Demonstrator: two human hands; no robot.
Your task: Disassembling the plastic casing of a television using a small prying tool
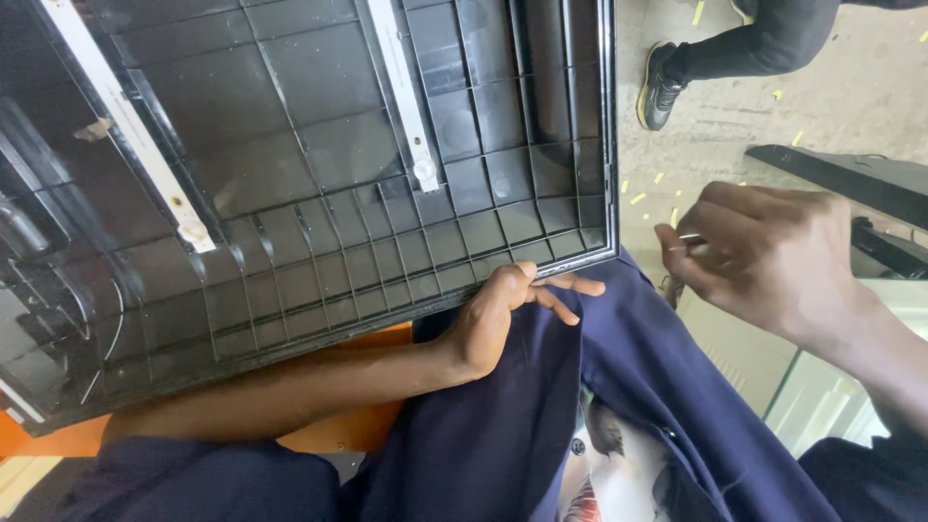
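A large black plastic panel (pixel 319 193) with a grid of ribs fills the upper left. Two white light strips (pixel 406 97) run along its inside. My left hand (pixel 503 314) grips the panel's near right corner, thumb on the rim and fingers spread over my dark blue jacket (pixel 619 387). My right hand (pixel 764 256) is off to the right, apart from the panel, with its fingers closed on a thin silver metal tool (pixel 688 240) whose tip points left.
An orange surface (pixel 358 425) lies under the panel. Another person's dark leg and shoe (pixel 667 82) stand on the concrete floor at the top right. A second black panel (pixel 851 179) and a pale green-edged sheet (pixel 831 396) lie at the right.
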